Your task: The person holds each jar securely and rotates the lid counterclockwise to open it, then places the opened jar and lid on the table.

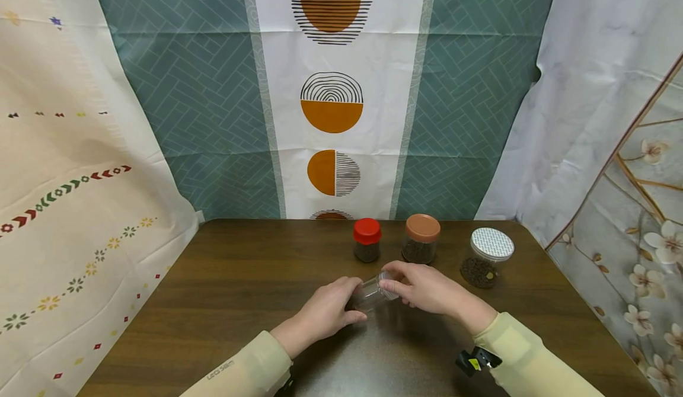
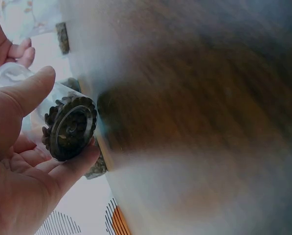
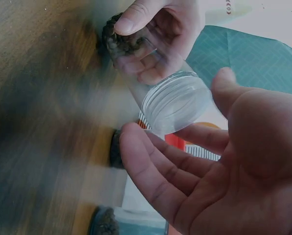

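A clear jar point(image 1: 369, 294) lies tilted low over the table, its base toward the left and its threaded mouth point(image 3: 177, 105) toward the right. Small dark pieces point(image 2: 70, 125) gather at its base. My left hand point(image 1: 328, 309) grips the jar near the base, thumb on one side and fingers curled round the other. Around the mouth end, my right hand point(image 1: 427, 287) has its thumb and fingers spread apart; in the right wrist view a gap shows between thumb and rim.
Behind the hands stand a red-lidded jar point(image 1: 367, 240), an orange-lidded jar point(image 1: 421, 240) and, at right, a jar with a white patterned lid point(image 1: 487, 258), each with dark contents. The brown wooden table point(image 1: 213, 284) ends at hanging cloths point(image 1: 213, 118).
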A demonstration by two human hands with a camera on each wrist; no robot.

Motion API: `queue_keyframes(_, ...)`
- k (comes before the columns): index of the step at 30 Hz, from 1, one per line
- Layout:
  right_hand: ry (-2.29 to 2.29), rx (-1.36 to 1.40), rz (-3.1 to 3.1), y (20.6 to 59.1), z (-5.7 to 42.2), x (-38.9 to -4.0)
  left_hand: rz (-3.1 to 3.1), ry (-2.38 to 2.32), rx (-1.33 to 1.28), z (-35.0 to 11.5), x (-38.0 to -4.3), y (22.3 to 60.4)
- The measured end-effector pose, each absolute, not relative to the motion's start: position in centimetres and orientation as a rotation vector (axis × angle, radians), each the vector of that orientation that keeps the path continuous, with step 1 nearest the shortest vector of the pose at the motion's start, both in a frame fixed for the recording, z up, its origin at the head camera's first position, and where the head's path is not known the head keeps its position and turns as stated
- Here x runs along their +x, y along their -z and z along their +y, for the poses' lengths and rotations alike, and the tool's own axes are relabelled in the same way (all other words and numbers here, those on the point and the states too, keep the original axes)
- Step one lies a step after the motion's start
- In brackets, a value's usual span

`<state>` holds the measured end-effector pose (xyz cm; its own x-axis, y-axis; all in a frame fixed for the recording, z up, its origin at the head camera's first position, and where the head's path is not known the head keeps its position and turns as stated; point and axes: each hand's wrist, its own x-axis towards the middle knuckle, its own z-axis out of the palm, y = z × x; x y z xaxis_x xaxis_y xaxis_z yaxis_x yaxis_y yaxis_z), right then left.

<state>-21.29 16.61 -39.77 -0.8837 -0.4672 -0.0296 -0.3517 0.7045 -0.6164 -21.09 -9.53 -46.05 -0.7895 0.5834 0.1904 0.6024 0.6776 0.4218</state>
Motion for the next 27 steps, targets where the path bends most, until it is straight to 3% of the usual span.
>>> queue_keyframes(27, 0.907, -1.022, 2.764, 39.3, 17.8, -20.8, -2.865, 0.769, -0.983, -9.6, -20.9, 45.8)
